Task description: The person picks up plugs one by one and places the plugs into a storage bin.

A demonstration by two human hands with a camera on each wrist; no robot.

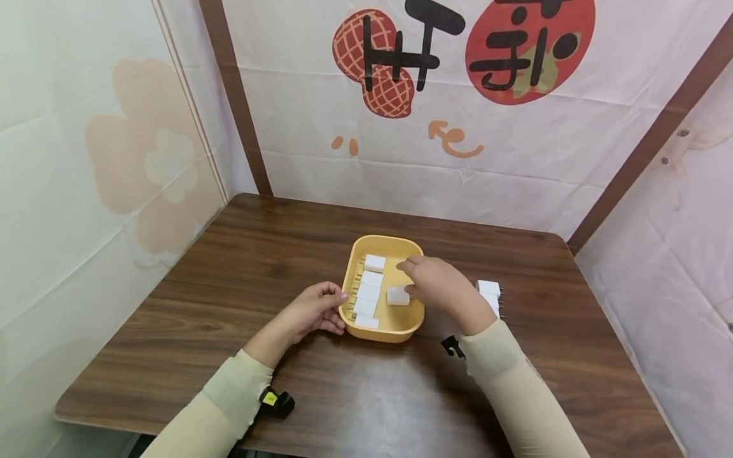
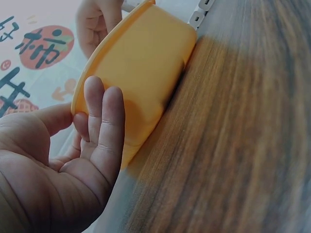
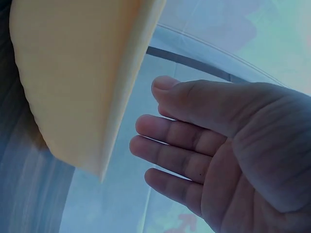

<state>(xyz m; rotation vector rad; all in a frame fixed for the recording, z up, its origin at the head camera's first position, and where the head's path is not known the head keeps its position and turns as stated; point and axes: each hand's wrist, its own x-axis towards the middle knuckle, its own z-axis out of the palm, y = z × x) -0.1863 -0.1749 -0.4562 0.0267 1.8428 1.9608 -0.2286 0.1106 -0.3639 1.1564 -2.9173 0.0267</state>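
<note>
While the left hand pinches the tray, right hand loosely parted, I judge the white adapter light, rigid, best side-gripped.

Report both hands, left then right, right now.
Left hand: closed on the rim of the yellow tray, holding it.
Right hand: open, holding nothing, at the tray's right side.
</note>
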